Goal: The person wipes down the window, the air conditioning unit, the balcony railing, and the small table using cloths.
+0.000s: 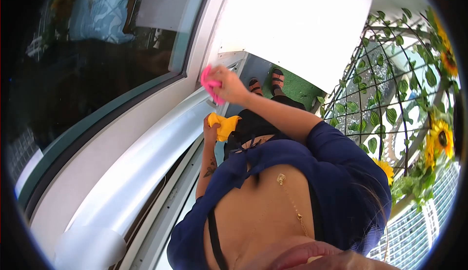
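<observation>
My right hand point(228, 84) reaches across my body, its fingers wrapped round a bright pink cloth point(210, 88). The cloth lies by the lower corner of the white window frame point(197, 50), near the end of a silvery rounded rail point(161, 141); whether it touches either I cannot tell. Lower down, my left hand point(210, 131) is closed on a bunched yellow cloth point(225, 125), held in front of my dark trousers. Part of the left hand's fingers is hidden behind the yellow cloth.
A large dark glass pane point(112, 60) runs along the left. A white box-shaped unit point(292, 21) with vents stands ahead. My sandalled feet are on green turf point(297, 87). On the right, a black lattice point(375, 85) carries artificial leaves and sunflowers point(441, 138).
</observation>
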`<move>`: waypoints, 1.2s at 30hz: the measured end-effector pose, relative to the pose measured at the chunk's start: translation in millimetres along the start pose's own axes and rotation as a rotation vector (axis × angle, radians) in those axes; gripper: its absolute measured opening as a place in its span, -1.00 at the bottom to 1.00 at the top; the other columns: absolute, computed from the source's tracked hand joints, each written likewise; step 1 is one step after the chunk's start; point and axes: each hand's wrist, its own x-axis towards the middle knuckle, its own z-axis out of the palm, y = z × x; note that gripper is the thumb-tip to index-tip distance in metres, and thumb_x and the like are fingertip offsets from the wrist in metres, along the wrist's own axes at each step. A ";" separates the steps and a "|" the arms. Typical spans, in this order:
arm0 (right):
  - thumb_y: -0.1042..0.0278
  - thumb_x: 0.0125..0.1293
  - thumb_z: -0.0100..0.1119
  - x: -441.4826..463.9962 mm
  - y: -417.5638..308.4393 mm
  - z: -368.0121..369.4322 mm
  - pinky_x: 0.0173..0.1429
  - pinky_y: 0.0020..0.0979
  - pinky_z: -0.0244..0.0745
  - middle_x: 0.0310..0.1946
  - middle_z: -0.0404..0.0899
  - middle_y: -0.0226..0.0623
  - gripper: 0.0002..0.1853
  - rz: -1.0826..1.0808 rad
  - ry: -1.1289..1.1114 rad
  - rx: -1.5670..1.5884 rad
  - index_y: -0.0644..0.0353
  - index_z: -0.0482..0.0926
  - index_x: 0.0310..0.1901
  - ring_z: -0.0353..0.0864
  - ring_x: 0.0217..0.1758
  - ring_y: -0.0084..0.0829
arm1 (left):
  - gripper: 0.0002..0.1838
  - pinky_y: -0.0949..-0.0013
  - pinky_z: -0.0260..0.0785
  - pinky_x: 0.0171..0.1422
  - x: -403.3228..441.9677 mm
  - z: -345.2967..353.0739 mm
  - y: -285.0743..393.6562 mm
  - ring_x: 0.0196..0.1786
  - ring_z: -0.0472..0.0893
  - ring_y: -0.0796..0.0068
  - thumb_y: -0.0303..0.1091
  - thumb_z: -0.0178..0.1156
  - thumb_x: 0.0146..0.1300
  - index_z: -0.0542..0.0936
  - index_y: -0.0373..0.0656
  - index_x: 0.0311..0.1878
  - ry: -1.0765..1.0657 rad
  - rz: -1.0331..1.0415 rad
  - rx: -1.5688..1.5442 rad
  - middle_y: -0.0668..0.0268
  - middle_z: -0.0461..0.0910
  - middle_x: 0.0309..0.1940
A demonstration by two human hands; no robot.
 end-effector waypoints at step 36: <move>0.03 0.45 -0.21 -436.5 -301.1 -441.4 0.20 -0.18 0.38 0.04 0.51 -0.07 -0.54 1.208 1.286 -0.930 0.29 0.42 0.09 0.53 0.08 -0.14 | -0.48 0.03 0.55 -0.01 6.3 355.2 298.3 -0.01 0.60 0.02 -0.27 -0.08 0.18 0.34 -0.24 0.22 -1.097 0.189 -0.010 0.05 0.48 0.05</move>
